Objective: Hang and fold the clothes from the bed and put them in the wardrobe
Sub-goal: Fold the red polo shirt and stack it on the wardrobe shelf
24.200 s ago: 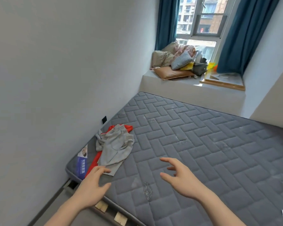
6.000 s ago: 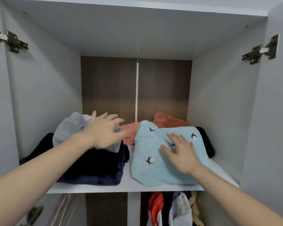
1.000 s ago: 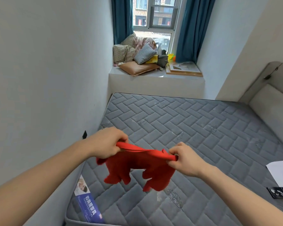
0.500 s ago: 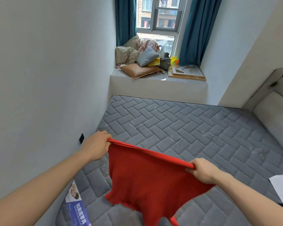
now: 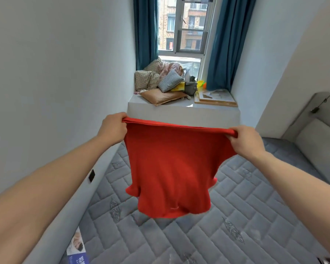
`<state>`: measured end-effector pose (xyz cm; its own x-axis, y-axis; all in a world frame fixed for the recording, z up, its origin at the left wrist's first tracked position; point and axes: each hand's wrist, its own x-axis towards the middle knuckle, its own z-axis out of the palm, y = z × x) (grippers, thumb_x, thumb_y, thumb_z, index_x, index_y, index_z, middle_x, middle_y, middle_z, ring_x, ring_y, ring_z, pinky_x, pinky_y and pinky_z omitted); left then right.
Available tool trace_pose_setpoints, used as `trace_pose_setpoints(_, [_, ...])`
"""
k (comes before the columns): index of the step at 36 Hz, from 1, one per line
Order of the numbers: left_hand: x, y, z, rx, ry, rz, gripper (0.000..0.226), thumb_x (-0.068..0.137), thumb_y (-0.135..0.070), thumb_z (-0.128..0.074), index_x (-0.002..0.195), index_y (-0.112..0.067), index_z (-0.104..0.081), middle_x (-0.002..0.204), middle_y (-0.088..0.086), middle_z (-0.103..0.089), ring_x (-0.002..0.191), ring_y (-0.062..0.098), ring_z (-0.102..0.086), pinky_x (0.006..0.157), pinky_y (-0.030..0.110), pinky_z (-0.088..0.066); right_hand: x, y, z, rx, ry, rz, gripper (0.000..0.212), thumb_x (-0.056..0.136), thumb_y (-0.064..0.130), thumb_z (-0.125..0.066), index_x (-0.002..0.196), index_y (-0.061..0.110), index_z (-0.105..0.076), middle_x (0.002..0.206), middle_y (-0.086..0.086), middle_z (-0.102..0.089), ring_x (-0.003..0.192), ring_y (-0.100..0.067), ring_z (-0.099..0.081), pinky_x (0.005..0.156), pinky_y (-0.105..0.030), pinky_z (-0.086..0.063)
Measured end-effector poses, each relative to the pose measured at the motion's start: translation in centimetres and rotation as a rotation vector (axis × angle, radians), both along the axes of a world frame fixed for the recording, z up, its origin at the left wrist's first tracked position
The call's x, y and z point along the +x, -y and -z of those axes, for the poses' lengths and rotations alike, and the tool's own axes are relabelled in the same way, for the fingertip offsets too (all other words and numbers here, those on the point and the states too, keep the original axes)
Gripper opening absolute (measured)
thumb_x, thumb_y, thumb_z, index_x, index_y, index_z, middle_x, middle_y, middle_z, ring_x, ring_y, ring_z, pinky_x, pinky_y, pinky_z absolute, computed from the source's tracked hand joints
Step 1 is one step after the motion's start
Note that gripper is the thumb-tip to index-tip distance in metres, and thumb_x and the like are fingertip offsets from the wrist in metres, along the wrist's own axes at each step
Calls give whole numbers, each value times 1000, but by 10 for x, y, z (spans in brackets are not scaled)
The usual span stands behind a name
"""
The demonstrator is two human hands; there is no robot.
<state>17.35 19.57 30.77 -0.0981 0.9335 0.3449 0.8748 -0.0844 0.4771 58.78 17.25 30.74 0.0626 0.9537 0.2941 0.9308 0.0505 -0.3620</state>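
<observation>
The left hand [image 5: 113, 128] and the right hand [image 5: 245, 141] are each gripping an upper corner of a red garment [image 5: 171, 168], fingers curled tight round the stretched top edge. The garment is hanging spread between them in the air above the grey quilted mattress [image 5: 236, 216], with a window seat [image 5: 183, 111] piled with cushions lying beyond.

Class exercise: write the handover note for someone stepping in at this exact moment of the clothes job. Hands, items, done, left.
Left hand and right hand each grip a top corner of the red garment, stretched between them and hanging clear above the grey mattress.
Done: the garment is lifted and spread out.
Left: lay it down, fold it, carry it to the wardrobe, which is out of view. No other clothes show on the mattress.
</observation>
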Motion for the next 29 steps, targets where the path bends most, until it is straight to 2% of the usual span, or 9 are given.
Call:
trace_pose_setpoints(5, [3, 20, -14, 139, 27, 43, 23, 91, -4, -52, 97, -16, -72, 85, 5, -72, 79, 29, -62, 74, 37, -48, 21, 20, -17, 134, 41, -123, 15, 92, 34, -71, 81, 25, -73, 77, 3, -58, 73, -26, -57, 62, -39, -44])
trace_pose_setpoints(8, [5, 48, 3, 144, 38, 88, 21, 90, -5, -57, 91, -21, -71, 70, -8, -64, 67, 19, -57, 66, 32, -40, 30, 44, 1, 80, 67, -183, 2, 87, 29, -76, 86, 29, -76, 76, 8, -56, 73, -24, -59, 61, -37, -43])
trace_pose_setpoints(10, [3, 67, 26, 120, 34, 117, 18, 90, -5, -62, 89, -21, -71, 65, -13, -59, 61, 10, -53, 61, 32, -37, 37, 58, 23, 34, 89, -214, 10, 84, 25, -79, 87, 34, -76, 77, 9, -56, 74, -22, -62, 60, -36, -44])
trace_pose_setpoints(14, [0, 106, 90, 5, 24, 177, 13, 86, -18, -61, 86, -27, -70, 66, -13, -60, 62, 10, -54, 61, 33, -41, 42, 86, 78, -150, 75, -273, 14, 82, 32, -79, 89, 44, -75, 80, 8, -59, 73, -17, -62, 59, -35, -44])
trace_pose_setpoints(17, [-4, 131, 151, -158, 42, 183, 14, 81, -31, -55, 82, -31, -69, 72, -14, -68, 67, 11, -63, 64, 37, -51, 44, 104, 129, -319, 87, -317, 5, 86, 40, -75, 89, 45, -73, 77, 12, -54, 73, -11, -60, 55, -23, -35])
trace_pose_setpoints(20, [-8, 149, 215, -286, 44, 207, 25, 76, -19, -64, 85, -41, -70, 79, -32, -68, 76, -4, -66, 71, 28, -54, 45, 118, 185, -482, 94, -364, 8, 89, 48, -70, 93, 42, -71, 75, 18, -49, 78, -7, -59, 62, -26, -38])
trace_pose_setpoints(23, [-8, 172, 277, -413, -2, 227, 40, 73, -14, -68, 102, -41, -66, 75, -42, -60, 82, -2, -66, 73, 19, -50, 42, 130, 246, -695, 119, -368, 18, 88, 55, -65, 99, 41, -69, 80, 13, -50, 89, -8, -62, 73, -26, -42])
trace_pose_setpoints(26, [-7, 196, 341, -524, -29, 230, 45, 66, -17, -66, 105, -40, -63, 78, -25, -70, 79, 6, -66, 70, 23, -51, 36, 152, 307, -887, 139, -312, 10, 87, 53, -66, 89, 44, -68, 85, 11, -53, 90, -5, -63, 73, -19, -41])
trace_pose_setpoints(29, [-7, 225, 409, -611, -40, 246, 48, 50, -16, -68, 96, -31, -66, 78, -18, -71, 68, 3, -64, 61, 17, -47, 25, 169, 382, -1050, 12, -201, 18, 92, 43, -64, 75, 49, -64, 84, 25, -54, 84, 7, -58, 74, -9, -38])
